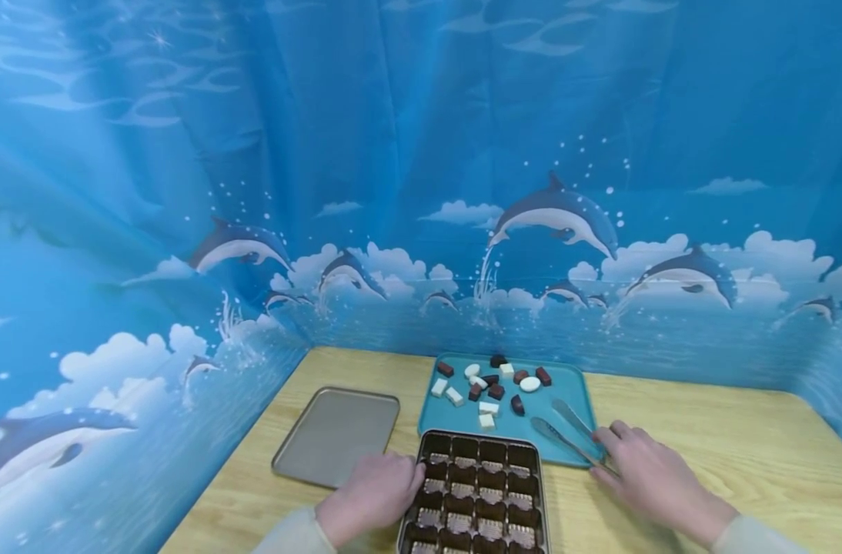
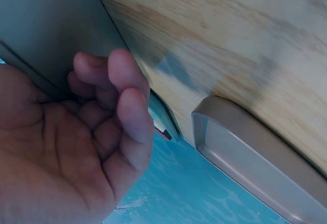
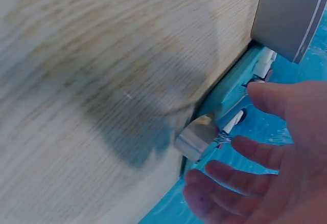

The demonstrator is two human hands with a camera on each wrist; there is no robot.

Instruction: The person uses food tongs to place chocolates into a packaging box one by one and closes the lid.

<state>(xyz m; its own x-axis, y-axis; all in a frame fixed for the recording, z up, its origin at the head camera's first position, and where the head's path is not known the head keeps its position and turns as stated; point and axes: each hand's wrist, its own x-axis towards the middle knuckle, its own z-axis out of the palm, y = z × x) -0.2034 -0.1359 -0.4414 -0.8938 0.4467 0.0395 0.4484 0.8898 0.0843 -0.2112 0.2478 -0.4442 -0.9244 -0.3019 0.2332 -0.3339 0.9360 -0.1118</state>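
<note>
Metal tongs (image 1: 565,440) lie spread on the right end of a blue tray (image 1: 431,419), their bent end (image 3: 196,138) over its edge. My right hand (image 1: 646,465) is around that end, thumb and index finger apart on either side, the other fingers loosely bent. In front of the tray stands a box with a brown divided insert (image 1: 472,492), its compartments bare. At the box's left rim, my left hand (image 1: 379,488) holds the wall; the left wrist view shows the curled fingers (image 2: 134,114) against the grey box side (image 2: 46,14), the thumb tip out of frame.
Several dark and white chocolates (image 1: 496,391) are scattered across the tray's left and middle. A shallow metallic lid (image 1: 338,431) lies on the wooden table (image 1: 726,438), left of the box. A blue dolphin curtain (image 1: 421,192) hangs behind and to the left.
</note>
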